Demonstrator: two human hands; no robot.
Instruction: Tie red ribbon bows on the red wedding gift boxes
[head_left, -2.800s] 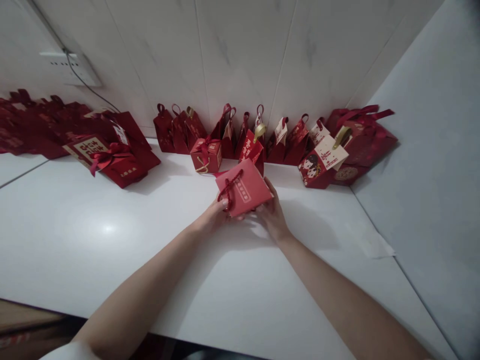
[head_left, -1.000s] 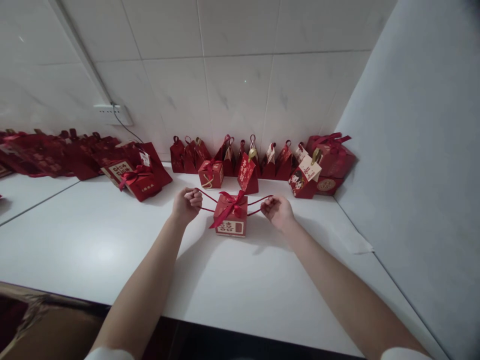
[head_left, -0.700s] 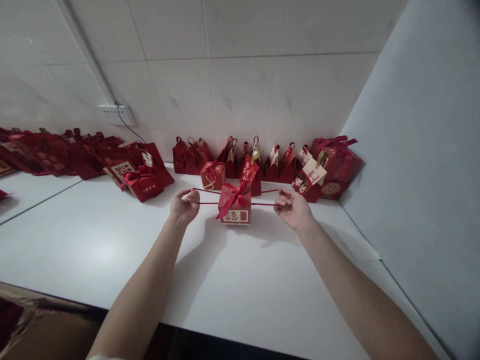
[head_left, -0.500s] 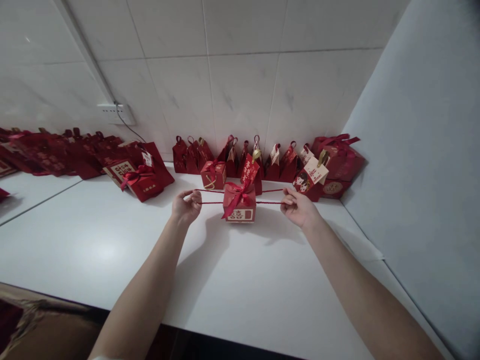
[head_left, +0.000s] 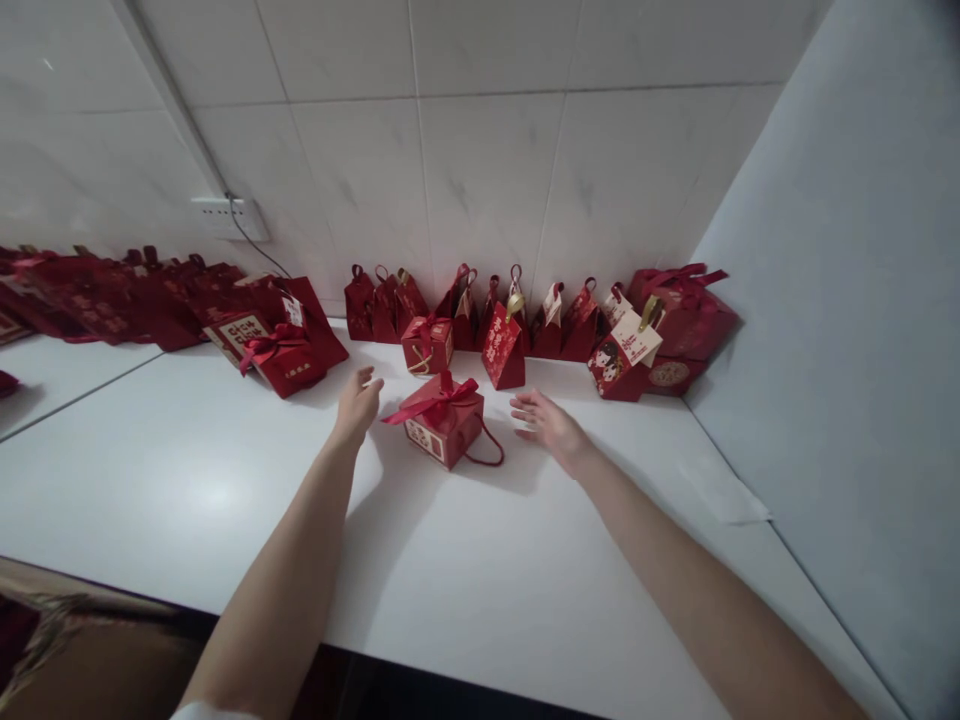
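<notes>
A red gift box [head_left: 459, 432] with a ribbon bow on top and a cream label on its front stands on the white table [head_left: 480, 570], turned at an angle. Its red cord handle [head_left: 491, 448] hangs loose at the right side. My left hand [head_left: 360, 402] is held open to the left of the box, apart from it. On the other side, my right hand [head_left: 550, 425] is open with fingers spread, not touching the box. Just behind it stand a smaller red box [head_left: 427, 346] and a red triangular box [head_left: 503, 345] with a gold loop.
Several small red bags [head_left: 581, 320] line the tiled wall. A larger ribboned box [head_left: 686, 325] fills the right corner beside a pale partition [head_left: 840, 300]. More red boxes [head_left: 289, 362] stand at the left, below a power socket [head_left: 229, 218]. A cardboard box [head_left: 97, 660] sits below the table edge.
Both hands have let go of the cord handles they held stretched sideways. The gift box now rests on the table, further left and rotated, with its right handle slack.
</notes>
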